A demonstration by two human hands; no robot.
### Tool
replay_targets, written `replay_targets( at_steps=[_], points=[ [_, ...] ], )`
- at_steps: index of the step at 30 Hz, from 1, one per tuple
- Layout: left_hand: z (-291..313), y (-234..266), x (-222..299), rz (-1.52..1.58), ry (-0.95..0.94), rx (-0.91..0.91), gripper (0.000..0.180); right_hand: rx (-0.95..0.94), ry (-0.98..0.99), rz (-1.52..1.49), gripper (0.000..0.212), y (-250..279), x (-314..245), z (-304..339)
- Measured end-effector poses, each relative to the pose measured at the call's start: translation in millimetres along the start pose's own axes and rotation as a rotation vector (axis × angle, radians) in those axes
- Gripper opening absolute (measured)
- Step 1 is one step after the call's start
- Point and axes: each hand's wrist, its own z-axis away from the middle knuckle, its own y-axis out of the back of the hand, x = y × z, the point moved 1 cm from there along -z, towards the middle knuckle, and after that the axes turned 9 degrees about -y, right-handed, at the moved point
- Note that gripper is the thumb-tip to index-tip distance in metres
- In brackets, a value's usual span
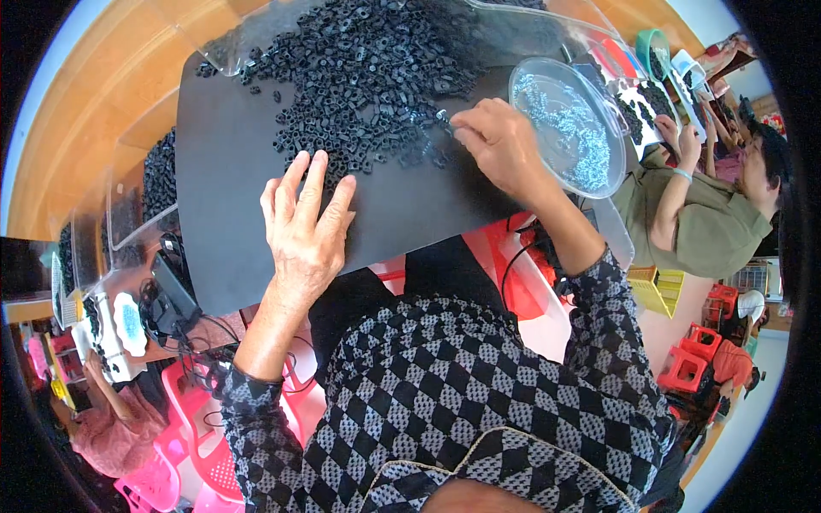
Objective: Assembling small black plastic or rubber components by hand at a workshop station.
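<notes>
Many blue pieces [590,162] in tub [580,85]

Small black parts [368,64] lie heaped on a dark board [231,188].

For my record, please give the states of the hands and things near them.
Small black plastic parts: loosely heaped.
Flat dark board: partly covered.
Round clear plastic tub: open, holding small pale blue pieces.
Left hand: spread, at the parts' edge.
Right hand: curled, grip unclear.
</notes>
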Motion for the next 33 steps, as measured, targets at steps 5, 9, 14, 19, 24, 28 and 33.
replay_targets(
  at_steps=[5,9,14,19,24,28,33],
  points=[
    [2,-1,7,-0.004,0.023,0.114,0.041,0.008,0.068,-0.025,0.012,-5,-13,2],
    [2,1,15,0.057,0.053,0.188,0.038,-0.006,0.121,0.105,0.019,-14,-27,1],
    [-3,-4,18,0.059,0.072,0.199,0.036,-0.030,0.144,0.165,0.018,-26,-26,1],
    [-3,-6,20,0.083,0.081,0.207,0.036,-0.005,0.175,0.194,0.016,-29,-28,2],
    [-5,-6,23,0.081,0.101,0.200,0.036,0.048,0.187,0.182,0.012,-32,-28,2],
    [-5,-9,23,0.082,0.103,0.209,0.033,0.126,0.203,0.165,0.013,-34,-22,4],
    [-14,-11,22,0.069,0.107,0.206,0.032,0.151,0.163,0.066,0.017,-29,-23,3]
  ],
)
